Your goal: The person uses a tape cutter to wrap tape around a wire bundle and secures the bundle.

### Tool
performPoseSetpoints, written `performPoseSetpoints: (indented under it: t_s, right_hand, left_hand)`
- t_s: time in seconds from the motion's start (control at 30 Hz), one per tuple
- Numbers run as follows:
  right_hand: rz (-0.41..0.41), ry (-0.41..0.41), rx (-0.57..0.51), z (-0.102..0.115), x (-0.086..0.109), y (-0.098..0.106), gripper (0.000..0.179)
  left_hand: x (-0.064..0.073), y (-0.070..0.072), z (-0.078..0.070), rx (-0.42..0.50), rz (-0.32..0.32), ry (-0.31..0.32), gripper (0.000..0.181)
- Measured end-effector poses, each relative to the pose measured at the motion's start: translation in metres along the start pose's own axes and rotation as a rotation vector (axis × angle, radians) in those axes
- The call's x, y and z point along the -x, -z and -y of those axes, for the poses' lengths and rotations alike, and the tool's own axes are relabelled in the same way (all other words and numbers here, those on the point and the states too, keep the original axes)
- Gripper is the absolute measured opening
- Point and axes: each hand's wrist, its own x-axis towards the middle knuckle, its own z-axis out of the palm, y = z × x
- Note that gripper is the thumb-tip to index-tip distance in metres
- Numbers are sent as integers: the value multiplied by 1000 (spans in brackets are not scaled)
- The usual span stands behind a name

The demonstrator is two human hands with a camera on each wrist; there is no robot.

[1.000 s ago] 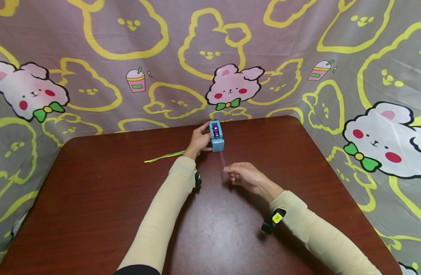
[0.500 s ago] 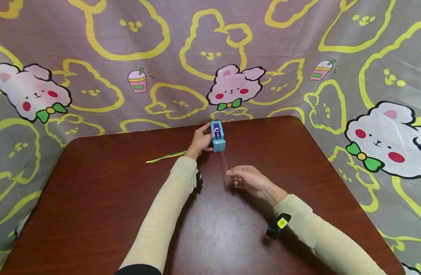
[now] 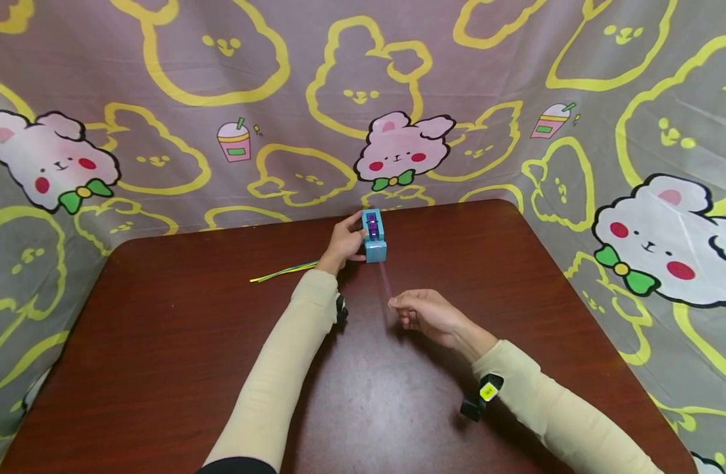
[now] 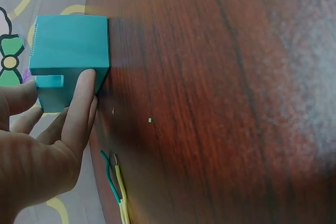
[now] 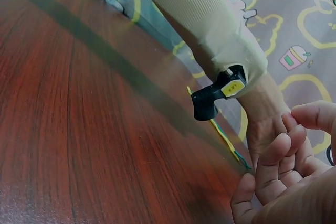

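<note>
A light blue tape dispenser [image 3: 376,250] with a purple core stands near the far edge of the table. My left hand [image 3: 343,242] grips it from the left side; in the left wrist view, fingers lie along the side of its blue body [image 4: 72,43]. From the dispenser's front a strip of clear tape [image 3: 386,280] runs toward me. Its near end meets the pinched thumb and forefinger of my right hand [image 3: 430,315]. In the right wrist view, the right hand [image 5: 294,177] has its other fingers curled, and the tape itself hardly shows there.
Yellow and green wires [image 3: 284,270] lie on the brown table [image 3: 161,355], left of the dispenser. Tiny scraps [image 4: 149,120] dot the wood near them. A patterned curtain [image 3: 315,131] hangs right behind the table's far edge and along both sides.
My right hand has drawn back slightly toward me, and the stretch of tape between it and the dispenser is a little longer. The left hand keeps its hold on the dispenser.
</note>
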Motion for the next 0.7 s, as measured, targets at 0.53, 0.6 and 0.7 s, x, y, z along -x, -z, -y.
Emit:
performPoseSetpoints:
  t_s: [0.53, 0.6, 0.7]
  right_hand:
    - [10, -9, 5, -4, 6, -2, 18]
    - [8, -13, 5, -5, 7, -2, 18]
    - [20, -7, 16, -5, 8, -3, 19]
  left_hand:
    - [0, 0, 1, -3, -5, 2, 58]
    - [1, 0, 1, -5, -4, 0, 58]
    - [1, 0, 0, -1, -3, 0, 58]
